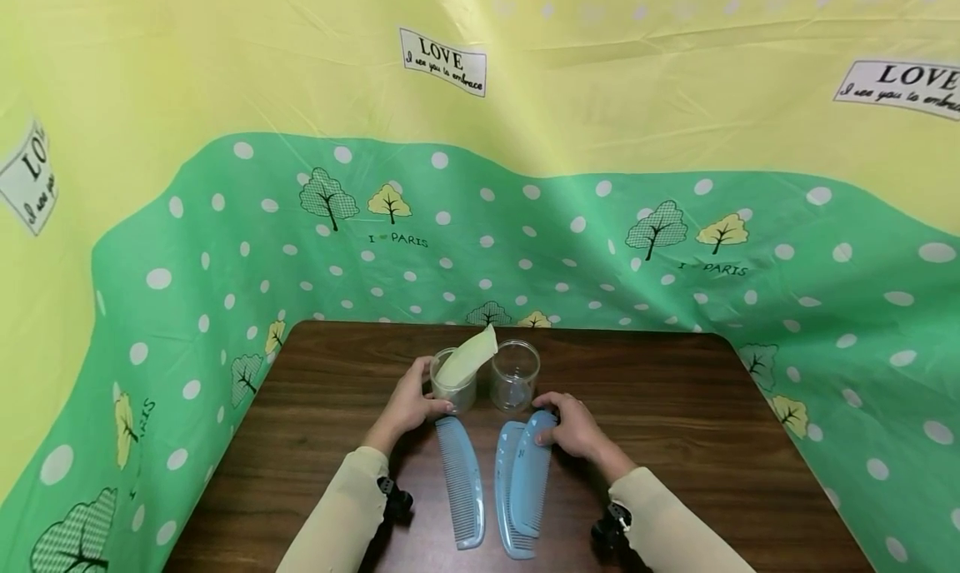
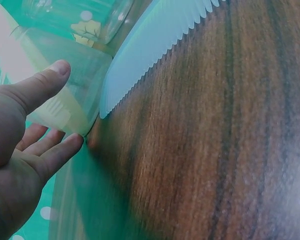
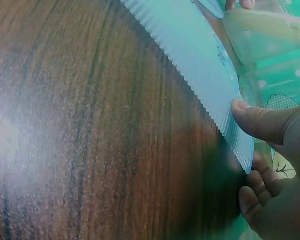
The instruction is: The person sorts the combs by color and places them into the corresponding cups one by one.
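My left hand [image 1: 411, 400] holds the left clear cup [image 1: 463, 398] from its left side, thumb at the front and fingers behind. A pale yellow-green comb [image 1: 469, 358] leans in that cup, its upper end tilted right toward the right clear cup [image 1: 515, 375]. With thumb on top and fingers at the edge, my right hand [image 1: 573, 427] pinches the far end of a light blue comb [image 3: 210, 80]. That comb overlaps another blue comb [image 1: 503, 473] beneath it. A third blue comb [image 1: 462, 485] lies alone below the left cup, teeth facing left.
The dark wooden table [image 1: 660, 406] carries everything. Behind and beside it hangs a green and yellow patterned cloth [image 1: 480, 223]. The two cups stand side by side near the table's back edge, close together.
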Demonstrator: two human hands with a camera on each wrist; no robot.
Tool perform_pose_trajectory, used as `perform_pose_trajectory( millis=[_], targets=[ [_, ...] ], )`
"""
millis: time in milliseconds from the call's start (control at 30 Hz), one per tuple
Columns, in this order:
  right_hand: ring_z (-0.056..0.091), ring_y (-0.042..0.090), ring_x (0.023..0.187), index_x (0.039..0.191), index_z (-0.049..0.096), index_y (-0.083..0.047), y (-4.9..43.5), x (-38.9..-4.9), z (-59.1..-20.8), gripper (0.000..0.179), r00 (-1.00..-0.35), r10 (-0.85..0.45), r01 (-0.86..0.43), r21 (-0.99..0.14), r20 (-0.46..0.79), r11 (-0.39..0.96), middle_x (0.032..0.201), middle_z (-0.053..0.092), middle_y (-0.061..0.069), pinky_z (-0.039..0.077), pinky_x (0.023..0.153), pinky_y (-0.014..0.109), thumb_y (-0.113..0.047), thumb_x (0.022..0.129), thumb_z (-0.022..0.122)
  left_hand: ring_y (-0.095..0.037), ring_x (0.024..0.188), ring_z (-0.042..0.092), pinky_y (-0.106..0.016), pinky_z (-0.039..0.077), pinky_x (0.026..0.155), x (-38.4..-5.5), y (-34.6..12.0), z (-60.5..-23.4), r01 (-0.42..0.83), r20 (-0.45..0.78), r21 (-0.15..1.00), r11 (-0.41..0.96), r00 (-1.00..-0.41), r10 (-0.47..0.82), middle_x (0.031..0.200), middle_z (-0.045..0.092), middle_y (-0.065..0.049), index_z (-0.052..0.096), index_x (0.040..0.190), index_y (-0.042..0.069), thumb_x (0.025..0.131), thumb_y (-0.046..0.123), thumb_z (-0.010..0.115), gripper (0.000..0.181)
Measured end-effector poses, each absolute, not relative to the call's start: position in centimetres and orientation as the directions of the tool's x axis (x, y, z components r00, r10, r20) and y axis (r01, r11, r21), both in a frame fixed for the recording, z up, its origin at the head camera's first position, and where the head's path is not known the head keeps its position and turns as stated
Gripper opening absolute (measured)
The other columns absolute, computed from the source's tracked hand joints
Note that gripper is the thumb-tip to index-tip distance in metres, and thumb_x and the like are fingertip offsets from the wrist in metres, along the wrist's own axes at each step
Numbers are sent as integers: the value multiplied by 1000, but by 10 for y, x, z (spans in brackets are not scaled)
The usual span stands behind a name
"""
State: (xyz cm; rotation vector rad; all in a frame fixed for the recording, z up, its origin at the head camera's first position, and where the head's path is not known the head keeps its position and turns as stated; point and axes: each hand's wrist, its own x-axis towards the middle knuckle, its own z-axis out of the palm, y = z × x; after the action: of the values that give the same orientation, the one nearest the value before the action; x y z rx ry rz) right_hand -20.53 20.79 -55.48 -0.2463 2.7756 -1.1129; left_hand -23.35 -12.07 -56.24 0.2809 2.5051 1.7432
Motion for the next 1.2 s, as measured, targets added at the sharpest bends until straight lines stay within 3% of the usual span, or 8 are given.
perform_pose_trajectory(
  millis=[667, 1200],
  targets=[
    [62, 24, 102, 114, 76, -4, 220, -200, -536, 46, -969, -239, -145, -652, -58, 744, 108, 67, 8, 54, 91, 44, -13, 72, 94, -42, 143, 45, -49, 55, 103, -234, -121, -562, 121, 57, 938, 326, -978, 200, 149, 49, -22, 43, 144, 2, 74, -4, 90, 85],
    [63, 19, 93, 106, 73, -10, 230, -195, -516, 39, -973, -224, -127, -664, -63, 737, 105, 68, 5, 55, 78, 34, -16, 73, 94, -42, 144, 44, -48, 55, 104, -233, -120, -563, 123, 59, 934, 335, -979, 197, 150, 48, -23, 42, 146, 3, 75, -4, 89, 84]
  ],
)
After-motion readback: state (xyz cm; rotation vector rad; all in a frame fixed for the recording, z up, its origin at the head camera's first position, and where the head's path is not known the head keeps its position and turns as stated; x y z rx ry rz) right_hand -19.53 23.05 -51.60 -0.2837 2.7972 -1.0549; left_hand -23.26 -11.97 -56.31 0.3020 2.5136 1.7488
